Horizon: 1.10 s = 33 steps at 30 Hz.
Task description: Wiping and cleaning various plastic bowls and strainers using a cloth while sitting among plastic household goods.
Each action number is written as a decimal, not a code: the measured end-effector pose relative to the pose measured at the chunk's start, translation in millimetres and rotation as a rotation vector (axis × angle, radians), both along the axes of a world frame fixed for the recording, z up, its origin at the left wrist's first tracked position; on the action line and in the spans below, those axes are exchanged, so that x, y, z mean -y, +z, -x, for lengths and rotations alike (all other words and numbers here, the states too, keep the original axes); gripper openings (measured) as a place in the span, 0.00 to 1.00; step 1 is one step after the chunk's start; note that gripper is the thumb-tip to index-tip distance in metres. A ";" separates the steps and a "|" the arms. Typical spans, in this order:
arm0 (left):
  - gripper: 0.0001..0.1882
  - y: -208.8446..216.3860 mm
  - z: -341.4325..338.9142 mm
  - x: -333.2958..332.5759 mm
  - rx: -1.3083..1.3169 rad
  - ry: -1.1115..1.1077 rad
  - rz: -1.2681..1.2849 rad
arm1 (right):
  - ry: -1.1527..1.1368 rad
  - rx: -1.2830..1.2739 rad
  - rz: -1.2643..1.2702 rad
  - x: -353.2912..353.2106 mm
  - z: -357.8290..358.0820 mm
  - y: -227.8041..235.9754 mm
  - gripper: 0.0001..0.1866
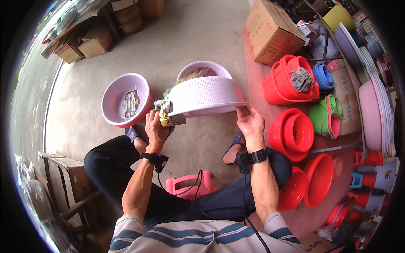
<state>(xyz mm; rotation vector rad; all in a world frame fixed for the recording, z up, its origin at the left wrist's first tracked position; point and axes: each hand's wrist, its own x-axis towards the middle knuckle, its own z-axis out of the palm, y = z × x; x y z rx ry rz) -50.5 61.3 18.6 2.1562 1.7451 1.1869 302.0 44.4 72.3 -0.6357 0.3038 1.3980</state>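
Observation:
A pale pink-white plastic colander (204,95) is held tilted in front of me, its perforated outer wall facing me. My right hand (251,123) is closed on its rim at the right, palm turned up. At the left end of the rim, my left hand (155,133) grips a bunched grey and yellow cloth (166,116) against the colander. Behind it stands another pale colander (211,64), holding a brownish, fluffy-looking heap (198,75). On the floor to the left sits a pale basin (110,99) with a dark printed label (131,104) inside and red showing beneath it.
At right are red buckets (272,86) topped by a grey rag (301,79), a green bucket (320,116), and red basins (278,130). A large cardboard box (263,36) stands behind them. A pink stool (206,183) is between my legs. Cartons (95,44) lie far left.

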 end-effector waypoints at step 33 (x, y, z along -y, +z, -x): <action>0.35 67.8 -96.5 38.5 0.108 -0.373 0.011 | 0.146 0.680 -0.150 -0.3 44.7 6.2 0.27</action>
